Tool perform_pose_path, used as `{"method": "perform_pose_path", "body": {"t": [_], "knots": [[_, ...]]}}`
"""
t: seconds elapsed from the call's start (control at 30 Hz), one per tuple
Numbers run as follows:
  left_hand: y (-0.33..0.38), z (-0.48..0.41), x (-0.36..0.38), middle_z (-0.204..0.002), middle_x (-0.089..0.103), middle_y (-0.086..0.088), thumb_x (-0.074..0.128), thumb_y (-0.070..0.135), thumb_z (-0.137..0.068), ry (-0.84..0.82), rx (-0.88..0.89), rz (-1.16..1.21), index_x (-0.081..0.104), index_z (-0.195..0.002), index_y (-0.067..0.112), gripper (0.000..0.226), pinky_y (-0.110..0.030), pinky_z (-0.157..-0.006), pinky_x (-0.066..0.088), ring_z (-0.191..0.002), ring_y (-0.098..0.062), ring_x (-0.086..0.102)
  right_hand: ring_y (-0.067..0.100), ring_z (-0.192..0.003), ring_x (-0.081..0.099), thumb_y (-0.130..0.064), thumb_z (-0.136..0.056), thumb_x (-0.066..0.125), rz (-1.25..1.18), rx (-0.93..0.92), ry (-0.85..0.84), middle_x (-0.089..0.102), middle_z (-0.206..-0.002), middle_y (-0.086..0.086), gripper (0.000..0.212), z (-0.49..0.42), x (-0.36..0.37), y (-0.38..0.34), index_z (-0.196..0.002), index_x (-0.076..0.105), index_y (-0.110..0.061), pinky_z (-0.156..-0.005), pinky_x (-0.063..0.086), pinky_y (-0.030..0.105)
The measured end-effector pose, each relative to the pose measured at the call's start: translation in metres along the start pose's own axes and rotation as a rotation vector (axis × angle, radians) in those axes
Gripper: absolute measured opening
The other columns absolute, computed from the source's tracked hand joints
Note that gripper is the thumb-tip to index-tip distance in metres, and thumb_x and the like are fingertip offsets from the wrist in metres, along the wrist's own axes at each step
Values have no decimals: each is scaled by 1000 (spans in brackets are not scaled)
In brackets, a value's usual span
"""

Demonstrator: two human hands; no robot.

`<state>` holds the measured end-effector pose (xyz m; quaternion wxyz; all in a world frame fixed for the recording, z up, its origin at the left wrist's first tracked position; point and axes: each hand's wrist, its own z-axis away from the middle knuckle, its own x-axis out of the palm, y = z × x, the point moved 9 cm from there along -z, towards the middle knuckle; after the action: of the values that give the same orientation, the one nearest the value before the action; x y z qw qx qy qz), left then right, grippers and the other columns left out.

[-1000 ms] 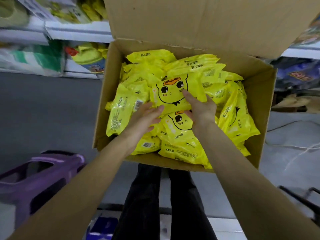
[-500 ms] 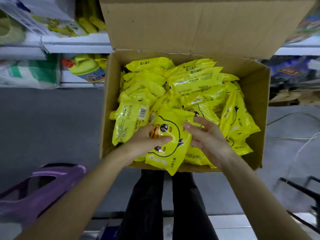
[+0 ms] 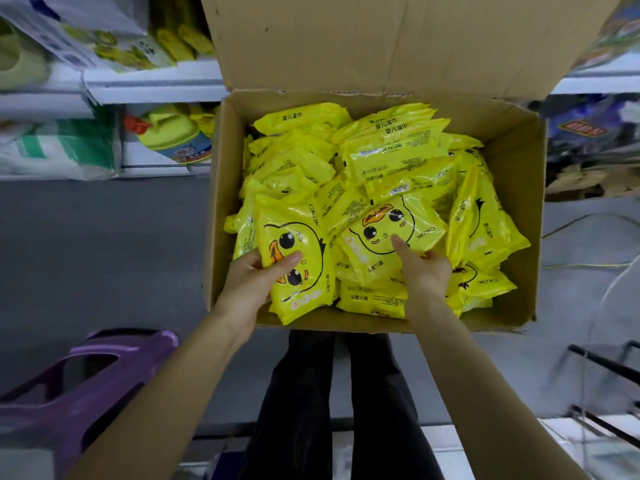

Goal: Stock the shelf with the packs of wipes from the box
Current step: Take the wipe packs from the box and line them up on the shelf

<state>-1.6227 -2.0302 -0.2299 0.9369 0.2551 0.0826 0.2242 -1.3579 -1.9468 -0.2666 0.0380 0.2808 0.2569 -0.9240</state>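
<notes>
An open cardboard box (image 3: 519, 209) in front of me holds several yellow packs of wipes printed with a duck face. My left hand (image 3: 254, 277) grips one pack (image 3: 298, 271) at the box's near left, thumb across its front, the pack standing over the near rim. My right hand (image 3: 420, 263) holds a second pack (image 3: 391, 237) in the middle of the box, thumb on its face and fingers under its right edge. The shelf (image 3: 156, 86) stands beyond the box on the left, with yellow goods on it.
A purple plastic stool (image 3: 86, 382) stands at my lower left. My dark trouser legs (image 3: 339, 393) are below the box. The raised box flap (image 3: 381, 39) hides the shelving behind it. More shelves and packaged goods (image 3: 588, 133) are at right, cables on the grey floor.
Both hands went from reaching among the packs to holding one each. The left pack has been pulled up at the near left; the right hand has taken a second pack in the middle.
</notes>
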Motion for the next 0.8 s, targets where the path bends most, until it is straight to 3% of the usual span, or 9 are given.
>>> {"method": "perform_pose_path", "body": {"t": [0.1,0.17,0.27,0.37,0.47,0.57,0.67,0.7,0.8], "knots": [[-1,1,0,-90,75,6,65,16,-89,-4,18,68,67,-98,22,12,-32,-76,58,-84,-11,72,23,-78,46,-42,-71,82,-26,54,-33,49,-74,2,51,-2,18,-11,-82,50,-4,-73,43,35],[-1,4,0,-91,75,7,61,16,-92,-3,32,104,66,-103,22,14,-30,-72,59,-83,-10,72,24,-80,47,-40,-70,83,-56,72,-34,50,-76,3,54,-2,23,-15,-94,52,-3,-72,42,32],[0,9,-7,-104,73,3,60,16,-93,28,37,178,65,-108,23,17,-37,-83,56,-94,-15,70,28,-99,55,-32,-76,80,-63,-24,34,59,-107,12,64,0,14,-19,-119,46,0,-86,48,39],[5,17,-18,-117,69,-5,58,14,-94,56,39,276,61,-121,19,28,-42,-86,56,-105,-23,67,30,-92,58,-27,-78,79,-41,-118,33,60,-102,15,46,10,2,-23,-106,51,-3,-80,50,39],[20,30,-26,-121,68,-7,60,17,-92,46,77,291,55,-132,14,41,-42,-83,57,-107,-24,67,24,-78,53,-21,-75,81,-94,-143,-14,56,-93,14,42,22,-15,-38,-95,46,-12,-71,46,37],[45,52,-32,-113,72,-7,65,23,-86,8,113,289,60,-126,12,42,-45,-87,55,-104,-25,68,28,-86,64,-23,-67,86,-196,-232,-194,63,-110,26,43,52,-27,-72,-94,53,-15,-81,55,44],[76,84,-25,-111,72,-7,69,31,-74,-81,191,283,61,-125,14,54,-44,-88,55,-104,-25,69,30,-110,62,-45,-51,90,-168,-311,-433,59,-125,16,89,103,-29,-114,-126,54,-13,-96,50,46],[88,97,-21,-112,72,-6,68,33,-72,-117,220,301,60,-126,14,58,-43,-89,55,-105,-24,69,27,-112,60,-43,-57,87,-148,-361,-497,59,-126,13,87,124,-30,-132,-130,52,-12,-97,48,43],[125,136,-6,-122,68,-7,67,36,-73,-217,292,387,53,-134,13,66,-42,-90,55,-111,-23,66,29,-95,68,-22,-80,73,-89,-533,-721,72,-105,16,40,191,-26,-187,-116,64,-6,-87,55,48]]}}
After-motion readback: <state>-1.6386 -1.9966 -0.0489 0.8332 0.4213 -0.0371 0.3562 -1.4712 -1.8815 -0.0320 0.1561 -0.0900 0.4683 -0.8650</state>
